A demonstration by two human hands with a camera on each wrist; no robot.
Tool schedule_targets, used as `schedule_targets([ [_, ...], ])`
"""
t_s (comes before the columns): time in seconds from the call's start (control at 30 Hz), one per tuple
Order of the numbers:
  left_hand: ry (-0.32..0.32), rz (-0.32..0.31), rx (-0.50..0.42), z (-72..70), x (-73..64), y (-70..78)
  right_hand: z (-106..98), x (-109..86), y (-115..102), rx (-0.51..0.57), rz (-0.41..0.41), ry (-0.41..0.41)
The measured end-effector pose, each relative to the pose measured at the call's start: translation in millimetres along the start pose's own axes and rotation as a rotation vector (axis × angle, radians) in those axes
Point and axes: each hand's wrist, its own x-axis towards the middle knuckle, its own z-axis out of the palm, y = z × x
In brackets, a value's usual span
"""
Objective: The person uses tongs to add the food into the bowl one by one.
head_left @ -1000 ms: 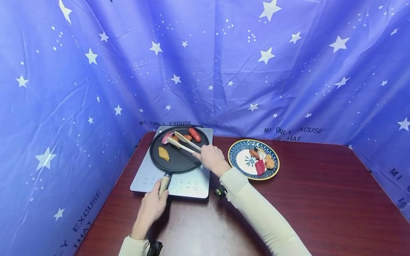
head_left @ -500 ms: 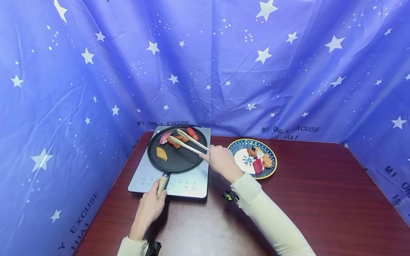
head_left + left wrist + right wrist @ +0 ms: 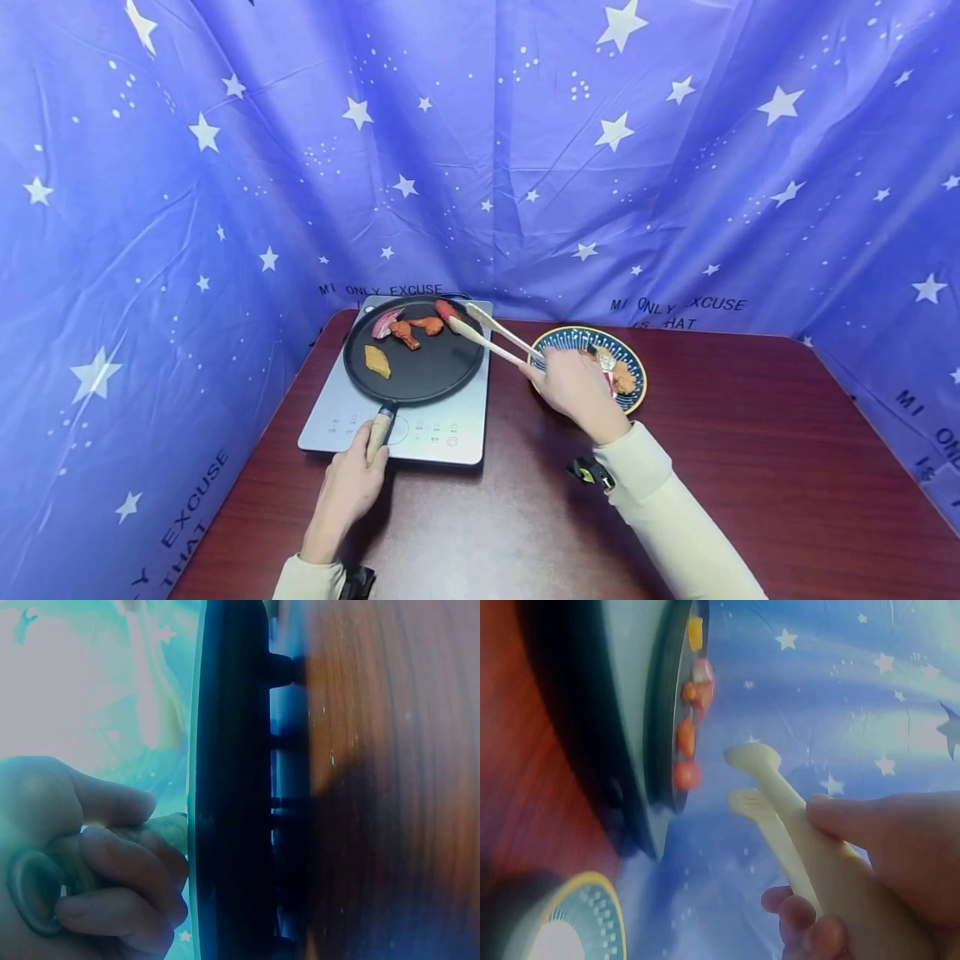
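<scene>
the right hand [image 3: 581, 392], fingers gripping the parted tongs [image 3: 487, 342], has drawn them rightward off the reddish-brown pieces [image 3: 406, 334], now lying in the pan [image 3: 427, 371] and apparently released, while the left hand [image 3: 354, 477] grips its handle [image 3: 379, 433].

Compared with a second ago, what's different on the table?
The right hand, holding the tongs, moved rightward, away from the orange-brown pieces toward the right edge of the pan, and now partly hides the plate. The left hand still grips the handle; the yellow piece stays in the pan.
</scene>
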Motion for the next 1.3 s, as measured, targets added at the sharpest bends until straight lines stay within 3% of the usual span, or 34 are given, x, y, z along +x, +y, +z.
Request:
schedule_targets([
  [0.33, -0.009, -0.009, 0.004, -2.0, -0.6, 1.4, -14.3, -13.2, 36.8, 0.015, 0.066, -0.057],
  [0.83, 0.001, 0.001, -0.001, -1.7, 0.1, 0.8, -25.4, -44.7, 93.6, 0.068, 0.189, -0.052],
  [1.3, 0.008, -0.004, 0.008, -1.6, 0.5, 2.5, -24.8, -60.8, 118.8, 0.079, 0.309, -0.104],
])
